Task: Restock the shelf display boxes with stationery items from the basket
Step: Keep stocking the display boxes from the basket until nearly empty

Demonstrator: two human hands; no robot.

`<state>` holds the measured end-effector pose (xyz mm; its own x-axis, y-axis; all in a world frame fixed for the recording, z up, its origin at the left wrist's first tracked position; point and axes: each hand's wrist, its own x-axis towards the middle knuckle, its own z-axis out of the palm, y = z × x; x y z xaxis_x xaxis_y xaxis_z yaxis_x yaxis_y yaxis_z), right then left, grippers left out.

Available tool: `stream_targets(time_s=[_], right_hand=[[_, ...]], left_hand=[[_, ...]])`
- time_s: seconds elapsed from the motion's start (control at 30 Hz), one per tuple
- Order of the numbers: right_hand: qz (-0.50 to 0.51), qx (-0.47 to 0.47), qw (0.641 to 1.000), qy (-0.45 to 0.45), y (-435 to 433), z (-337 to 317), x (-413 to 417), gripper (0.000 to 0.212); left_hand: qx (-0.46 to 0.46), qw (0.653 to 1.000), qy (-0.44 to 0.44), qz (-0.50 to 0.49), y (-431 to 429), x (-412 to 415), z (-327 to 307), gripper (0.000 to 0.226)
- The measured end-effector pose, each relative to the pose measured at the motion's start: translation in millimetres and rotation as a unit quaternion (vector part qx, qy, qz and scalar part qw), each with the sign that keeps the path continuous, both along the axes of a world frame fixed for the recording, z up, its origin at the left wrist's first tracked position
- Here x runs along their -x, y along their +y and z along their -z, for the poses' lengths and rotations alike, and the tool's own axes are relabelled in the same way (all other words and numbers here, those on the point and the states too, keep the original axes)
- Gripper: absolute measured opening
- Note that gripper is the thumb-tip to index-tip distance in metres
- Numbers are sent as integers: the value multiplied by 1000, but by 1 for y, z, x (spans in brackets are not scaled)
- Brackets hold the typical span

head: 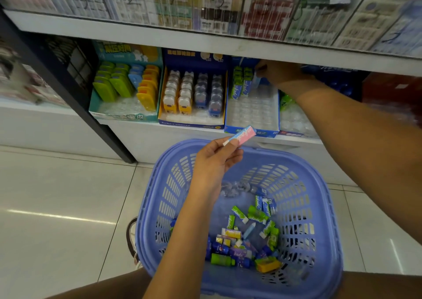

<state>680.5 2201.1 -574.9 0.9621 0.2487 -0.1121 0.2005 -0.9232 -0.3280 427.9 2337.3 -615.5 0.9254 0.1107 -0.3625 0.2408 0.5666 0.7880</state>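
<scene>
My left hand (217, 159) hovers above the purple basket (159, 198) and pinches a pink and blue eraser (241, 136) by one end. My right hand (277, 72) reaches deep into the blue display box (251, 129) on the lower shelf and holds a light blue eraser (257, 79) upright beside the green and blue erasers (241, 84) standing at the box's back. The box's clear tray in front of them holds nothing. Several loose erasers (246, 237) in green, blue, yellow and purple wrappers lie in the basket's bottom.
Left of the blue box stand a box of animal-shaped items (191, 93) and a teal box of green, blue and yellow cases (123, 86). A partly filled tray (294, 116) sits to the right. The upper shelf edge (205, 43) overhangs my right hand. A black post (91, 116) slants at left.
</scene>
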Motion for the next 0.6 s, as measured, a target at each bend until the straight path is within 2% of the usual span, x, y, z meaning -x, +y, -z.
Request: stream_targets(time_s=[0.13,0.2,0.23,0.27,0.33,0.37,0.43,0.5,0.6], right_hand=[[32,-45,998,-7,2,-13,22,40],[67,-65,994,-54,4,-23,49,29],[76,-111,989,-56,4,-27,65,20],[74,-191,979,-18,3,-30,86,17],[36,-343,929,137,0,-37,131,29],[16,-384,905,182,-3,-36,148,32],[28,-437,880,181,-7,-31,165,27],[84,-482,857,162,-8,-29,169,25],[147,-536,805,208,-12,-26,167,20]], left_hand=[[24,1000,-14,2,0,1,-1,21],[28,999,-16,-2,0,0,-3,22],[24,1000,-15,-8,-2,-1,-4,21],[16,1000,-17,-17,-3,-3,-5,19],[-6,999,-29,-35,-8,-9,-8,18],[-23,998,-38,-42,-10,-12,-10,19],[-76,993,-64,-59,-15,-18,-15,18],[-153,979,-106,-82,-20,-22,-18,11],[-277,943,-158,-93,-25,-25,-19,18]])
